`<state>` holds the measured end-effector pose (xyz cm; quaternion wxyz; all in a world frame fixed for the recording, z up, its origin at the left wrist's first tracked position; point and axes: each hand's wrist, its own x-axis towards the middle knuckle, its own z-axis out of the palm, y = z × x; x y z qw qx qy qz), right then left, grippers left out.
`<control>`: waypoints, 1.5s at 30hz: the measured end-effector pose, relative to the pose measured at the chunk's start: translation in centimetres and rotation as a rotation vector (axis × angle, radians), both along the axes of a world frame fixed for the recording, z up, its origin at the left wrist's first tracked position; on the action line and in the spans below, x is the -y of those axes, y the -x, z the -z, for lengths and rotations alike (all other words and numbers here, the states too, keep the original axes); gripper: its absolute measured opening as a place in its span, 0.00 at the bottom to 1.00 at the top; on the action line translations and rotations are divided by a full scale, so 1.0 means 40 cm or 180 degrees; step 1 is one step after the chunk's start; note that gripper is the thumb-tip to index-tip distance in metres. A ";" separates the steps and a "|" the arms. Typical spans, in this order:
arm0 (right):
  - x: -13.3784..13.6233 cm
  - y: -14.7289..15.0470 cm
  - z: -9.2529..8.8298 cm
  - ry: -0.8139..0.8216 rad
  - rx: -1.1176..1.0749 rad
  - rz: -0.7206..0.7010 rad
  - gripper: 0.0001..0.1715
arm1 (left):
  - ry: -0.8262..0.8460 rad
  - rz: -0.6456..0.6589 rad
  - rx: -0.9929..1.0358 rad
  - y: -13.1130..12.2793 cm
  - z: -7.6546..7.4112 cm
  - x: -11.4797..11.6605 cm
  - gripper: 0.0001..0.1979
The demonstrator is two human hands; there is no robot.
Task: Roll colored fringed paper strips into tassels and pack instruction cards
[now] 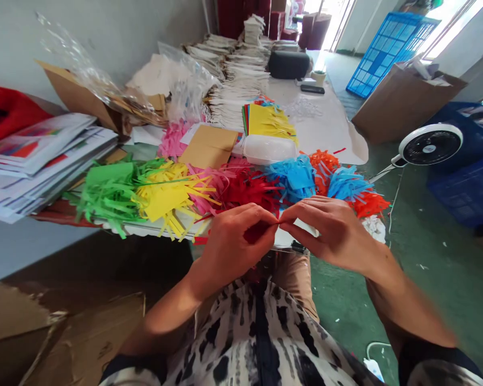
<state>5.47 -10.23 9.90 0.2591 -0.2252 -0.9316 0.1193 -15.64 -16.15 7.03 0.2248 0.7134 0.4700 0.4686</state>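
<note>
Patterned shirt (257,338) fills the foreground; above it, the left hand (235,244) and right hand (330,236) meet fingertip to fingertip, any held piece too small to tell, just behind fringed coloured paper (241,187) along the table's (326,134) near edge.

No legible text, label, brand or number is present. Printed white paper sheets (36,161) left of the left hand (235,241) carry markings too small to read.

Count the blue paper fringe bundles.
2. One blue paper fringe bundle lies between the red paper fringe and the orange paper fringe; the other lies right of it. More may be hidden.
</note>
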 end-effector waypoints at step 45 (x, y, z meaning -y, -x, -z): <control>-0.102 -0.200 0.142 0.0808 -0.2681 0.2487 0.11 | 0.1627 0.0691 0.0242 -0.096 0.190 -0.032 0.10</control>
